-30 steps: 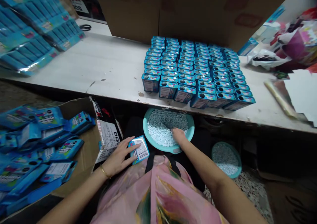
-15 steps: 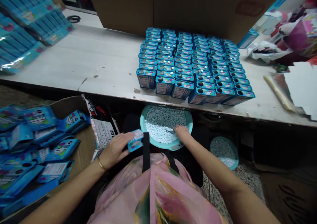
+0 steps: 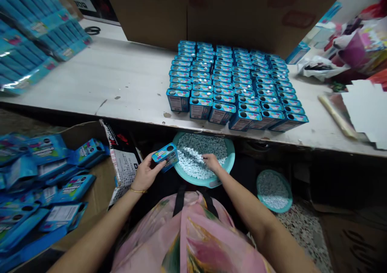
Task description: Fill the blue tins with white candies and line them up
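Observation:
My left hand (image 3: 147,172) grips a small blue carton (image 3: 165,156) by its end, at the left rim of a turquoise basin (image 3: 180,175). A dark round spot shows on the carton's narrow face, which is turned upward. Small white pellets (image 3: 196,168) fill much of the basin. Over them is my right hand (image 3: 212,162), its fingers closed and pointing left into the pellets. What those fingers hold, if anything, is hidden.
Rows of similar blue cartons (image 3: 219,114) stand on the white table (image 3: 130,92). An open cardboard box (image 3: 96,176) of loose cartons is at left. A smaller pellet basin (image 3: 290,188) sits on the floor at right. Wrapped packs (image 3: 48,27) lie upper left.
My left hand has raised the carton and turned its dark-spotted narrow face upward, beside the basin. My right hand has moved left from the basin's right side toward its middle.

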`<control>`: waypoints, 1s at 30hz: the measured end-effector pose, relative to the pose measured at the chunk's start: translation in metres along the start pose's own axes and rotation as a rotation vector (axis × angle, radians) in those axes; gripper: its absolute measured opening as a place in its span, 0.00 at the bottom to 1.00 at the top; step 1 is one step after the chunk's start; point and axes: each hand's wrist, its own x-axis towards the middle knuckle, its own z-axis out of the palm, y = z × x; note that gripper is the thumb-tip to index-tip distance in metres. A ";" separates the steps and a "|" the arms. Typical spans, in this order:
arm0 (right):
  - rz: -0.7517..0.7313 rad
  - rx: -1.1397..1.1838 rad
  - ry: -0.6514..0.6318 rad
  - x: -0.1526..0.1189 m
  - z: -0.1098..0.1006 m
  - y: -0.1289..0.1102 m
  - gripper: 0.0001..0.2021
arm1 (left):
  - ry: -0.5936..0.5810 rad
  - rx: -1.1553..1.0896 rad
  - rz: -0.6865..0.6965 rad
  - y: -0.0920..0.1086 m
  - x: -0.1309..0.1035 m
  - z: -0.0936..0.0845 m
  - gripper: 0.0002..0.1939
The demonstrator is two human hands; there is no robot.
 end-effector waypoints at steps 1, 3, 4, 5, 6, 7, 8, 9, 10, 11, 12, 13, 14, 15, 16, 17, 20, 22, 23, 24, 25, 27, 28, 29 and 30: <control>-0.001 0.044 0.018 -0.005 -0.010 0.003 0.18 | -0.005 0.014 0.019 0.001 0.004 0.002 0.23; 0.007 0.169 0.057 -0.017 -0.035 0.007 0.18 | -0.023 0.041 0.063 0.003 0.012 0.008 0.24; 0.012 0.232 0.077 -0.024 -0.048 0.007 0.18 | -0.031 0.052 0.087 0.005 0.016 0.013 0.24; 0.014 0.283 0.094 -0.030 -0.062 0.006 0.18 | -0.045 0.063 0.114 0.006 0.021 0.018 0.24; 0.012 0.307 0.105 -0.036 -0.075 0.004 0.18 | -0.065 0.076 0.145 0.008 0.025 0.025 0.24; 0.002 0.297 0.105 -0.042 -0.088 0.000 0.18 | -0.085 0.088 0.179 0.009 0.029 0.032 0.23; -0.014 0.265 0.097 -0.048 -0.101 -0.005 0.18 | -0.105 0.099 0.212 0.010 0.033 0.038 0.23; -0.034 0.215 0.085 -0.053 -0.112 -0.010 0.18 | -0.121 0.113 0.245 0.011 0.036 0.045 0.22; -0.058 0.152 0.071 -0.057 -0.122 -0.017 0.18 | -0.134 0.127 0.276 0.012 0.039 0.051 0.22; -0.079 0.072 0.062 -0.061 -0.130 -0.025 0.17 | -0.141 0.141 0.302 0.012 0.041 0.057 0.21; -0.091 -0.020 0.061 -0.063 -0.138 -0.033 0.17 | -0.145 0.154 0.326 0.013 0.042 0.061 0.21; -0.091 -0.120 0.063 -0.065 -0.144 -0.041 0.17 | -0.151 0.171 0.350 0.013 0.043 0.065 0.20; -0.079 -0.225 0.066 -0.067 -0.148 -0.050 0.17 | -0.155 0.190 0.373 0.013 0.043 0.067 0.19; -0.060 -0.327 0.061 -0.067 -0.152 -0.059 0.17 | -0.155 0.209 0.395 0.012 0.043 0.069 0.19; -0.037 -0.422 0.049 -0.067 -0.154 -0.069 0.16 | -0.155 0.228 0.415 0.012 0.042 0.071 0.19; -0.018 -0.505 0.029 -0.066 -0.155 -0.078 0.16 | -0.154 0.242 0.435 0.011 0.041 0.071 0.19; -0.005 -0.652 -0.039 -0.062 -0.154 -0.106 0.16 | -0.148 0.262 0.469 0.007 0.038 0.073 0.20; -0.023 -0.685 -0.062 -0.059 -0.154 -0.121 0.16 | -0.142 0.269 0.476 0.005 0.037 0.073 0.20; -0.035 -0.692 -0.062 -0.059 -0.156 -0.124 0.16 | -0.140 0.271 0.474 0.004 0.036 0.073 0.20; -0.042 -0.696 -0.059 -0.060 -0.158 -0.125 0.16 | -0.136 0.271 0.468 0.004 0.036 0.072 0.20; -0.044 -0.696 -0.057 -0.061 -0.161 -0.122 0.16 | -0.129 0.266 0.456 0.003 0.036 0.071 0.20; -0.047 -0.676 -0.040 -0.064 -0.165 -0.106 0.15 | -0.109 0.250 0.419 0.002 0.035 0.065 0.19; -0.049 -0.655 -0.027 -0.064 -0.165 -0.092 0.15 | -0.094 0.238 0.395 0.002 0.034 0.061 0.19; -0.045 -0.630 -0.018 -0.064 -0.162 -0.078 0.16 | -0.074 0.226 0.372 0.001 0.034 0.057 0.19; -0.033 -0.607 -0.009 -0.062 -0.156 -0.062 0.16 | -0.053 0.213 0.351 0.000 0.033 0.053 0.20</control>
